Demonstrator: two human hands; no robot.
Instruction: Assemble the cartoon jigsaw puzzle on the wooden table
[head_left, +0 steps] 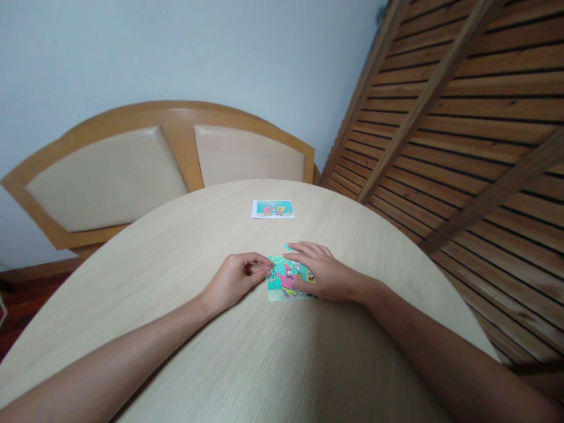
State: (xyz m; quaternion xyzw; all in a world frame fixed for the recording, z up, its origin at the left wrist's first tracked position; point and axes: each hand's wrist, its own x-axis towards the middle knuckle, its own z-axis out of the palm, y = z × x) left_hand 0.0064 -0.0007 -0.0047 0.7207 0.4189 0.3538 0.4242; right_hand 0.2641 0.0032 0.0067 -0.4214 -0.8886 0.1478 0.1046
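Note:
A small cartoon jigsaw puzzle (285, 285) in teal and pink lies on the round pale wooden table (185, 258), near the middle. My left hand (233, 279) is curled at the puzzle's left edge, fingertips pinched on a small puzzle piece (272, 272) right against the puzzle. My right hand (321, 270) lies flat over the puzzle's right part, fingers stretched toward the left and covering that side. A tiny teal piece (287, 247) shows just beyond the right hand's fingertips.
A small printed picture card (273, 208) with the same cartoon lies farther back on the table. Behind the table stands a wooden bench back with beige cushions (132, 170). A slatted wooden panel (462, 117) leans at the right.

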